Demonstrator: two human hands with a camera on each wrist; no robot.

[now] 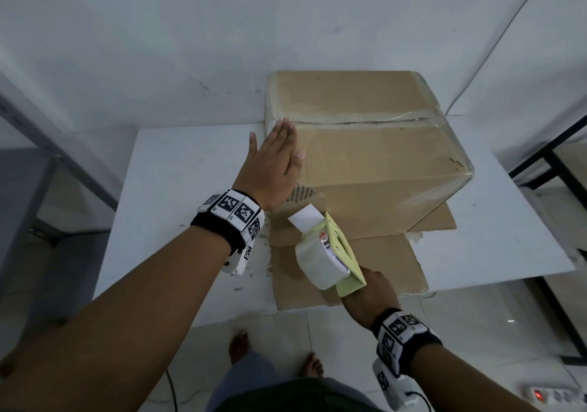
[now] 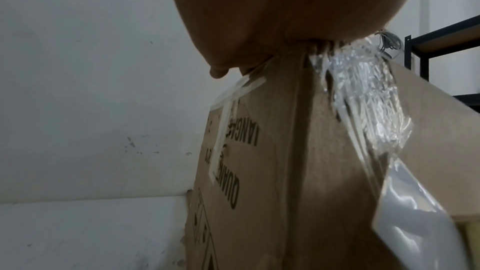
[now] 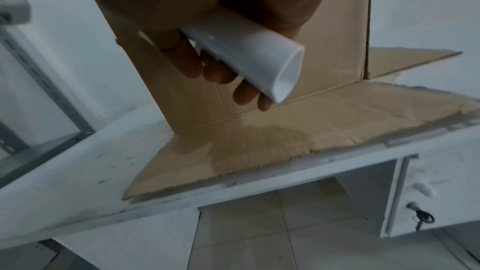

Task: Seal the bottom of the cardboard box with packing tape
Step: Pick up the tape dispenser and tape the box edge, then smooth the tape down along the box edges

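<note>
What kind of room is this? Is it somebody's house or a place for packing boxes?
Probably a plain workroom or storeroom for packing, not a living room. There is a white desk with a locked drawer, a black metal shelf rack beside it, and a big cardboard box being taped.

The cardboard box (image 1: 374, 157) sits upside down on the white table, bottom flaps closed on top with crinkly clear tape over the middle seam and down its right end. Its open flaps splay flat on the tabletop toward the near edge. The tape dispenser (image 1: 330, 256), pale yellow with a clear packing tape roll, is held tilted just off the box's near side.
</note>
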